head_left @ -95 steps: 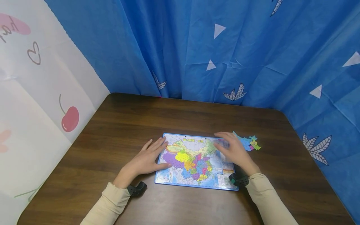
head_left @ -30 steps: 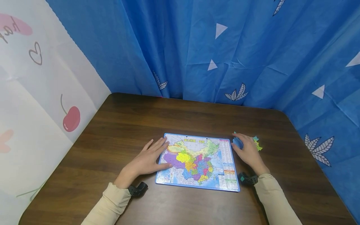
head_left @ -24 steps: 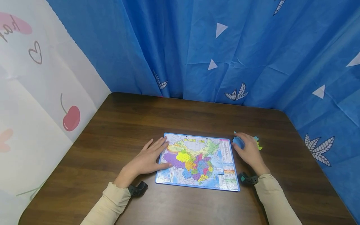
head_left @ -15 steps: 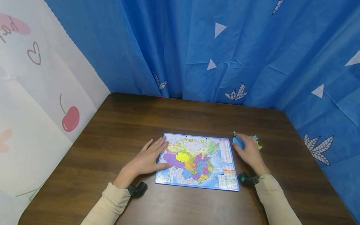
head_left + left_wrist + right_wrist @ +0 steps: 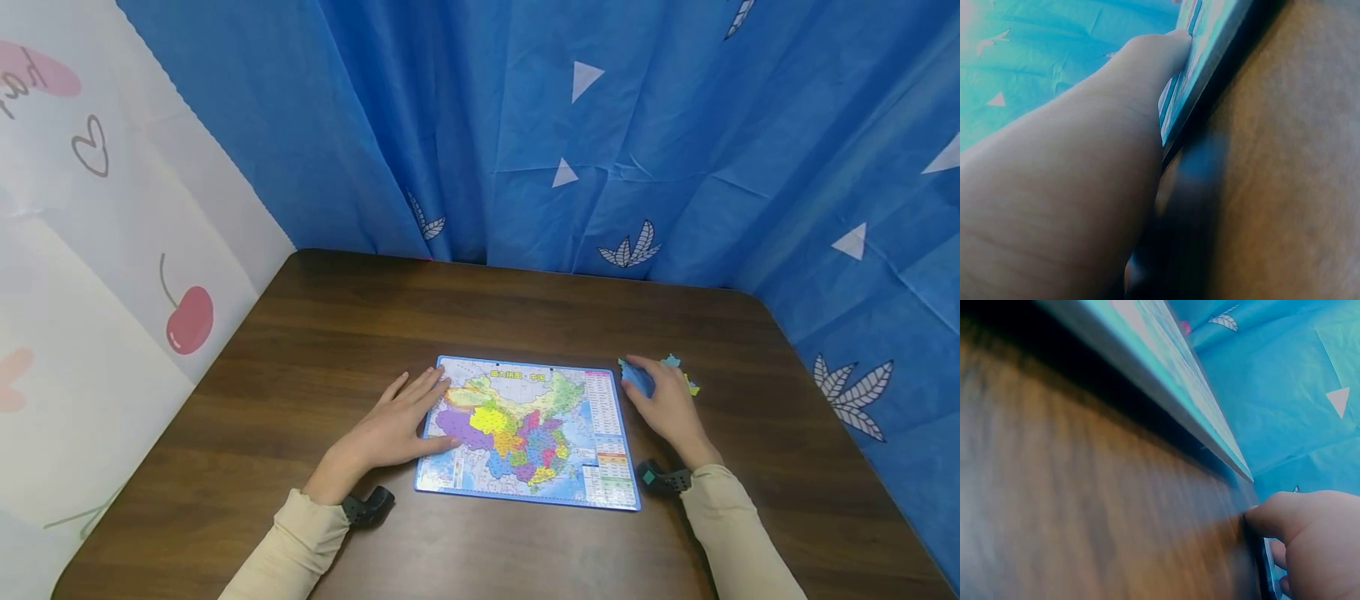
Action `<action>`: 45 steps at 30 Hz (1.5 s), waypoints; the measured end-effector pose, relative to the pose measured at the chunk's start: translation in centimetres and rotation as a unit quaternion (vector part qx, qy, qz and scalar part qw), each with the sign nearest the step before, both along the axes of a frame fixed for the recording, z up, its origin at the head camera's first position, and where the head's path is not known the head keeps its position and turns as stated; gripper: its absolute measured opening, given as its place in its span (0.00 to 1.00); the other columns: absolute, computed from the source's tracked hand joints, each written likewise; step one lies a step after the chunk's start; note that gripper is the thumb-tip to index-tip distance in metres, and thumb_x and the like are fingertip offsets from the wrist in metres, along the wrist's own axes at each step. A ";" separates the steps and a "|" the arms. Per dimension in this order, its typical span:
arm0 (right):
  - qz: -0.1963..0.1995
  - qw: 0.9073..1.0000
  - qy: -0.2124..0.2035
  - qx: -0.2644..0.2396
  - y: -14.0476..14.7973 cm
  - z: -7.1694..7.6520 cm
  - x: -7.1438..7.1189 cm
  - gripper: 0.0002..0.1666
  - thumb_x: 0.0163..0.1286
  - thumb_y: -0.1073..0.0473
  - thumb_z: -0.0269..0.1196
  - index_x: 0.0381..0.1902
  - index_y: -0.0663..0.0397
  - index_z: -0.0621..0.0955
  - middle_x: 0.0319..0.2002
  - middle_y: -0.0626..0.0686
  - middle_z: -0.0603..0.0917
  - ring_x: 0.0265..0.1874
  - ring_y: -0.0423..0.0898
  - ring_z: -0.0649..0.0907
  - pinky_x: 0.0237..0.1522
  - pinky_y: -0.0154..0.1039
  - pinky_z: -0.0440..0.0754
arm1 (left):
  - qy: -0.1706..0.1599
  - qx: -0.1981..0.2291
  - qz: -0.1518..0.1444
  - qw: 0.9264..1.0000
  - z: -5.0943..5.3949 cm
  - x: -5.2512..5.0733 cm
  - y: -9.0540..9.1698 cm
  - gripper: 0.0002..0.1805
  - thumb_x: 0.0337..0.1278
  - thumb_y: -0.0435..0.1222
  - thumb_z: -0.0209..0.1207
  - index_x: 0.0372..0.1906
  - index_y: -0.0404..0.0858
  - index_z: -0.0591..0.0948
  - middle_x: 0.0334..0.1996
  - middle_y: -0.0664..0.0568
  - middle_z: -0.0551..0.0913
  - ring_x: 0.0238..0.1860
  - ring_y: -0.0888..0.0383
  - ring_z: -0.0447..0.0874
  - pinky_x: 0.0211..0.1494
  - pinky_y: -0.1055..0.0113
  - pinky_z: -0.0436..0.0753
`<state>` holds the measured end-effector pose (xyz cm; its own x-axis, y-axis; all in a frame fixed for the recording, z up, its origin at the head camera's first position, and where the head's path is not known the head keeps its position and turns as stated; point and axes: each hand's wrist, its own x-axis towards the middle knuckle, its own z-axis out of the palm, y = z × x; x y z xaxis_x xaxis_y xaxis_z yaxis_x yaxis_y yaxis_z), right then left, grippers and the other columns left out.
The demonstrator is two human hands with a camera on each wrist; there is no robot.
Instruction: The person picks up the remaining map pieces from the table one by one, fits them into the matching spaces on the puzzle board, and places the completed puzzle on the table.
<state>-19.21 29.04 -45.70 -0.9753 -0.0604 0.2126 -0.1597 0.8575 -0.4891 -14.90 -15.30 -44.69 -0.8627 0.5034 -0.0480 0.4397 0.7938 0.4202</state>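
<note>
Pinching jagged blue piece, right hand curled, left hand spread on glossy rectangular board

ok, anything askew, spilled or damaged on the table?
Nothing stands out. The map board looks intact and roughly square to the table; loose puzzle pieces are beside it, at the right hand.

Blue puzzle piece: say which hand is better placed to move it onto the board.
Probably the right hand: it grips the blue puzzle piece; the left hand rests at the opposite edge of the China map board.
</note>
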 end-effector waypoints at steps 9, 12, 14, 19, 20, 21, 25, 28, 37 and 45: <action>-0.003 1.000 -0.002 -0.007 -0.1 0.2 0.0 0.28 0.74 0.60 0.65 0.69 0.62 0.75 0.67 0.68 0.77 0.68 0.71 0.71 0.66 0.73 0.69 | -0.001 -0.003 0.000 1.000 -0.1 -0.1 0.0 0.56 0.59 0.70 0.57 0.83 0.44 0.56 0.84 0.52 0.47 0.85 0.52 0.42 0.84 0.44 0.39; -0.003 1.000 -0.002 -0.014 -0.2 0.4 -0.1 0.29 0.75 0.60 0.64 0.70 0.61 0.74 0.68 0.67 0.76 0.69 0.69 0.72 0.67 0.71 0.70 | 0.000 -0.002 -0.002 1.000 -0.2 -0.1 0.0 0.56 0.59 0.70 0.57 0.83 0.43 0.57 0.84 0.51 0.47 0.85 0.52 0.43 0.84 0.44 0.39; -0.001 1.000 -0.001 -0.019 -0.2 0.6 -0.2 0.30 0.76 0.60 0.64 0.71 0.61 0.73 0.69 0.66 0.76 0.69 0.69 0.73 0.67 0.69 0.71 | 0.002 0.001 -0.002 1.000 -0.2 -0.1 0.0 0.55 0.59 0.70 0.57 0.83 0.43 0.57 0.84 0.51 0.47 0.85 0.51 0.43 0.84 0.43 0.39; -0.001 1.000 -0.002 -0.023 -0.3 0.9 -0.2 0.30 0.75 0.59 0.64 0.71 0.61 0.73 0.68 0.66 0.77 0.67 0.68 0.75 0.65 0.68 0.74 | 0.008 0.001 0.000 1.000 0.0 -0.1 0.0 0.56 0.59 0.70 0.58 0.82 0.42 0.57 0.84 0.50 0.49 0.84 0.50 0.44 0.84 0.43 0.41; -0.002 1.000 -0.003 -0.022 -0.3 1.0 -0.2 0.30 0.75 0.59 0.65 0.71 0.61 0.73 0.68 0.66 0.77 0.67 0.68 0.75 0.65 0.68 0.74 | 0.010 0.001 -0.001 1.000 0.0 -0.1 0.0 0.56 0.59 0.70 0.58 0.82 0.42 0.58 0.84 0.50 0.49 0.84 0.50 0.44 0.84 0.43 0.41; -0.003 1.000 -0.003 -0.021 -0.3 1.0 -0.1 0.30 0.75 0.59 0.65 0.71 0.61 0.73 0.68 0.66 0.77 0.67 0.68 0.76 0.64 0.68 0.75 | 0.009 0.000 0.000 1.000 0.0 -0.1 0.0 0.56 0.59 0.70 0.58 0.82 0.42 0.57 0.84 0.50 0.49 0.84 0.50 0.44 0.84 0.43 0.41; -0.006 1.000 -0.004 -0.017 -0.4 1.1 -0.1 0.29 0.75 0.57 0.65 0.70 0.60 0.75 0.66 0.65 0.79 0.66 0.67 0.77 0.64 0.68 0.75 | 0.006 -0.001 0.001 1.000 0.0 0.0 0.0 0.56 0.59 0.70 0.58 0.83 0.42 0.57 0.84 0.50 0.49 0.84 0.50 0.44 0.84 0.43 0.40; -0.005 1.000 -0.006 -0.018 -0.4 1.0 0.0 0.29 0.75 0.56 0.66 0.69 0.60 0.76 0.64 0.65 0.80 0.64 0.66 0.78 0.63 0.68 0.76 | 0.005 -0.002 0.002 1.000 -0.1 0.0 0.1 0.56 0.58 0.70 0.58 0.83 0.43 0.57 0.84 0.50 0.48 0.84 0.50 0.44 0.84 0.43 0.40; -0.005 1.000 0.002 -0.006 -0.9 1.3 0.0 0.29 0.73 0.53 0.68 0.67 0.58 0.78 0.63 0.65 0.82 0.62 0.65 0.79 0.63 0.68 0.76 | 0.002 0.001 0.001 1.000 0.0 -0.1 0.1 0.56 0.58 0.70 0.58 0.82 0.42 0.58 0.84 0.50 0.49 0.84 0.50 0.44 0.84 0.43 0.40; 0.008 1.000 0.008 0.002 -1.8 2.1 0.2 0.31 0.71 0.49 0.70 0.68 0.54 0.79 0.63 0.64 0.82 0.61 0.67 0.80 0.58 0.68 0.80 | 0.000 -0.001 0.003 1.000 0.0 0.0 0.0 0.56 0.58 0.70 0.58 0.83 0.43 0.57 0.84 0.51 0.48 0.85 0.51 0.43 0.84 0.43 0.39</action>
